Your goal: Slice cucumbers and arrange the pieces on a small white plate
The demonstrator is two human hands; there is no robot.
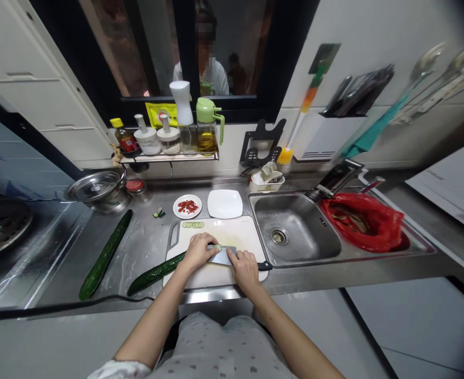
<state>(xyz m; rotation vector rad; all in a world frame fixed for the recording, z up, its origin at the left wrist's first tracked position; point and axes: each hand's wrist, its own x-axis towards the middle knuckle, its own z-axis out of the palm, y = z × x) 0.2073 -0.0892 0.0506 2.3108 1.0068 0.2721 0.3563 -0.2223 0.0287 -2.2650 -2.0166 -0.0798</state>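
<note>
On a white cutting board (251, 231) lies a dark green cucumber (156, 273), its far end partly hidden behind my left hand (200, 252). That hand's thumb and fingertips close on a pale cucumber slice (218, 248) at the knife blade. The kitchen knife (224, 257) is tilted nearly flat, its broad blade pointing left. My right hand (246, 269) grips it where blade meets handle, and the black handle end sticks out to the right. A short row of cucumber slices (193, 225) rests near the board's upper left.
A second cucumber (105, 258) lies left. Behind the board stand a plate of chopped red pieces (187, 206) and a white square plate (224, 203). A sink (298, 231) adjoins on the right, with a red bag (366, 221) beyond. A steel pot (97, 192) stands back left.
</note>
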